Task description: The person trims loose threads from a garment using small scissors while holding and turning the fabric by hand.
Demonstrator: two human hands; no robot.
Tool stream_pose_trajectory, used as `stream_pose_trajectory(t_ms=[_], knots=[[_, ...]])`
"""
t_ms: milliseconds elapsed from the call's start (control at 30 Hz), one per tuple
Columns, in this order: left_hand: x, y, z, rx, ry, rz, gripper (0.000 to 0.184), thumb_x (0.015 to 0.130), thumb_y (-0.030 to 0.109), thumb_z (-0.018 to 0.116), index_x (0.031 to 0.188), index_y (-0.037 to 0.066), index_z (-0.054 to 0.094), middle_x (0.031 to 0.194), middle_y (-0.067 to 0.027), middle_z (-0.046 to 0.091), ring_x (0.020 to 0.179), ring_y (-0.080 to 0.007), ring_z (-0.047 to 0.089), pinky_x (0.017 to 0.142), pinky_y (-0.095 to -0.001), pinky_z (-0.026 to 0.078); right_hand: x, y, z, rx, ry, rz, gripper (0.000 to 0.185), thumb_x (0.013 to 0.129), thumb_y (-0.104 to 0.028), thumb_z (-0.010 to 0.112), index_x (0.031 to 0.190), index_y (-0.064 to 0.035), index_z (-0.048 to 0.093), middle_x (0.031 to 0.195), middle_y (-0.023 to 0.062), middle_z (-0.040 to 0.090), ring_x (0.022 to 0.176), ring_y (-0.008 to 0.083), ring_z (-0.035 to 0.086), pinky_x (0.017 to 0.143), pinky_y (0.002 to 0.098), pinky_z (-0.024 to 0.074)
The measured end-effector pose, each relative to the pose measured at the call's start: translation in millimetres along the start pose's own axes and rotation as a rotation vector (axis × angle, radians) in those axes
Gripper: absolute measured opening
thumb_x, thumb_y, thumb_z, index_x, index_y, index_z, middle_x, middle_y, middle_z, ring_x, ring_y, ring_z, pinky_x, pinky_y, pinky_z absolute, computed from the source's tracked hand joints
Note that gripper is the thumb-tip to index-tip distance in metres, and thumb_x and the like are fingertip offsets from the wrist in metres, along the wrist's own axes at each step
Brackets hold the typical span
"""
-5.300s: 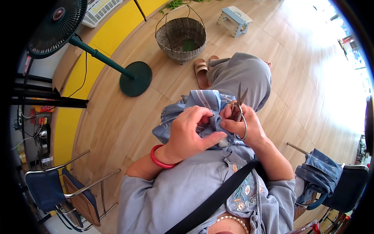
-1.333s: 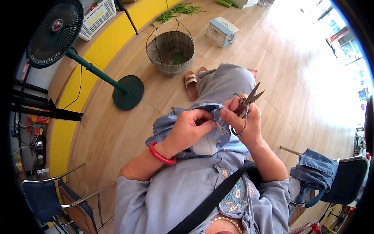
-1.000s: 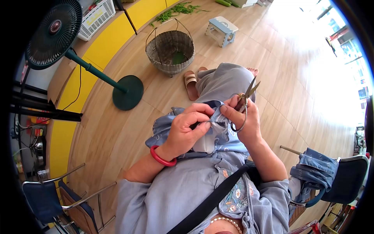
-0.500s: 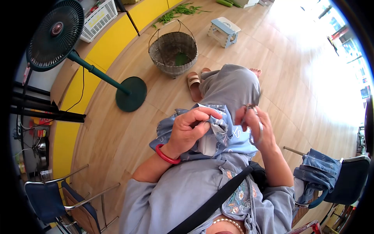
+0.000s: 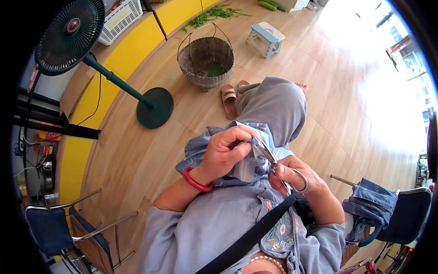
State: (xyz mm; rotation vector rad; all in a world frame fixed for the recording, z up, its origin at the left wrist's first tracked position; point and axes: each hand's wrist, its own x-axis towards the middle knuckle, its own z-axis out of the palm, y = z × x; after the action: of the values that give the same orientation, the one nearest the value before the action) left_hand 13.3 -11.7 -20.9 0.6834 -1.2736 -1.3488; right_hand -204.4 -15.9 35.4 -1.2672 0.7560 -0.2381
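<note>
Blue patterned fabric (image 5: 196, 153) with pale lettering and a white underside lies bunched across my lap. My left hand (image 5: 226, 150), with a red bangle at the wrist, pinches a bit of this fabric between thumb and fingers. In my right hand (image 5: 292, 176) is a pair of metal scissors (image 5: 265, 153). One handle loop shows around the fingers, and the blades point up and left to the cloth at my left fingertips. Whether the blades touch the cloth I cannot tell.
A green standing fan (image 5: 155, 107) is at the left, with a woven basket (image 5: 191, 68) and a small step stool (image 5: 267, 39) ahead. Slippers (image 5: 229, 102) lie near my leg. Chairs flank me; more blue fabric (image 5: 370, 203) hangs on the right chair (image 5: 408, 217). Green vegetables (image 5: 212, 16) lie farther off.
My right hand has come down and turned, bringing the scissors' blades to the cloth by my left fingertips. My left hand keeps its pinch in nearly the same place.
</note>
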Motion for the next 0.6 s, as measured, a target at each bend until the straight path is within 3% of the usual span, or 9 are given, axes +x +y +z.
stream_pose_trajectory(t_ms=[367, 600], knots=[[0, -1, 1, -0.01, 0.001, -0.015, 0.01, 0.084, -0.006, 0.049, 0.09, -0.001, 0.056, 0.097, -0.0054, 0.059, 0.085, -0.0073, 0.051, 0.077, -0.0227, 0.043, 4, 8, 2, -0.006, 0.017, 0.01, 0.065, 0.091, -0.058, 0.042, 0.055, -0.0049, 0.054, 0.048, 0.0012, 0.049, 0.048, 0.0089, 0.047, 0.046, 0.0242, 0.0325], [0, -3, -2, 0.122, -0.03, 0.042, 0.01, 0.081, -0.006, 0.052, 0.088, 0.0, 0.054, 0.095, -0.0062, 0.059, 0.077, -0.0082, 0.05, 0.068, -0.023, 0.043, 5, 11, 6, -0.006, 0.054, 0.032, 0.059, 0.091, -0.054, 0.048, 0.057, -0.0052, 0.055, 0.05, -0.0004, 0.05, 0.048, 0.0073, 0.046, 0.045, 0.0238, 0.0329]])
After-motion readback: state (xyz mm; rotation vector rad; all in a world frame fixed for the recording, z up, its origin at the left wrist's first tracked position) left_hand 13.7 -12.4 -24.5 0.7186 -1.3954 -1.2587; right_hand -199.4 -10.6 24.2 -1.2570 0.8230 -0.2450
